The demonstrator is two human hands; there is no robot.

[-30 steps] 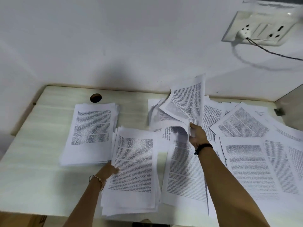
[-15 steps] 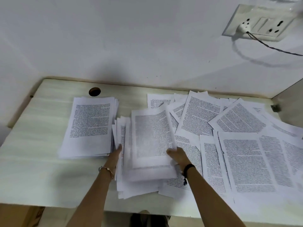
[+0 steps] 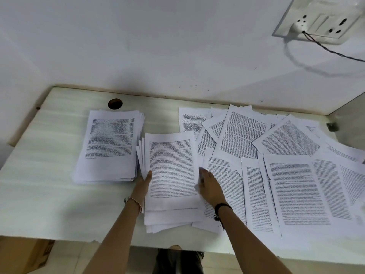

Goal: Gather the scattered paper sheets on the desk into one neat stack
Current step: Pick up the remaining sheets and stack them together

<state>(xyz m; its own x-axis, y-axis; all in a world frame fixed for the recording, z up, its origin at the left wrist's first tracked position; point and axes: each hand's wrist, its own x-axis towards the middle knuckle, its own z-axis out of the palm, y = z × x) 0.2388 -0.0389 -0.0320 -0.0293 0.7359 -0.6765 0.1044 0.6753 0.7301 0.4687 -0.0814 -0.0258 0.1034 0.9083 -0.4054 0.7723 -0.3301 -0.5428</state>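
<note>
Where the desk meets a white wall, straight-fingered left hand and right hand flank a paper pile.

The paper sheets are white with rows of small black print. The desk is pale cream with faint light stripes. A round hole near its back left corner is dark brown. The wall is white. The socket plate is white with black holes, and its wire is dark. One wrist has a thin gold bracelet, the other a black band. A cardboard box under the front left corner is brown.
</note>
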